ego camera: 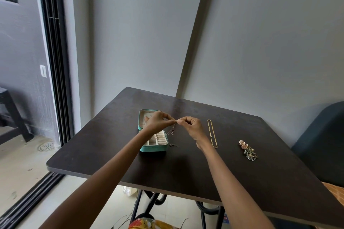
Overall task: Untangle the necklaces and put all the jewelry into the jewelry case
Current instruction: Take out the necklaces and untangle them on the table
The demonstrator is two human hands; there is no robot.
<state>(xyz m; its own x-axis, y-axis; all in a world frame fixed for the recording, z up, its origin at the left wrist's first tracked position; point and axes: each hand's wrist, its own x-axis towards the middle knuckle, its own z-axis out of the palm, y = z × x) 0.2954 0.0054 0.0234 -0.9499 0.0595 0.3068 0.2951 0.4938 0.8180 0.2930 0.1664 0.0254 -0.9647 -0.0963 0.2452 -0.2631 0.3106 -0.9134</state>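
hands (176,121): both pinching thin silver necklace (172,130) | pendant dangling | teal case (154,148) open

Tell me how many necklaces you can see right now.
2. A thin necklace hangs between the left hand and right hand, pinched by both. A gold necklace lies on the table, right of the hands. More may sit hidden in the case.

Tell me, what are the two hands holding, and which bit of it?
Both the left hand and right hand pinch a thin necklace by its top, fingertips nearly meeting; the rest dangles beside the open jewelry case.
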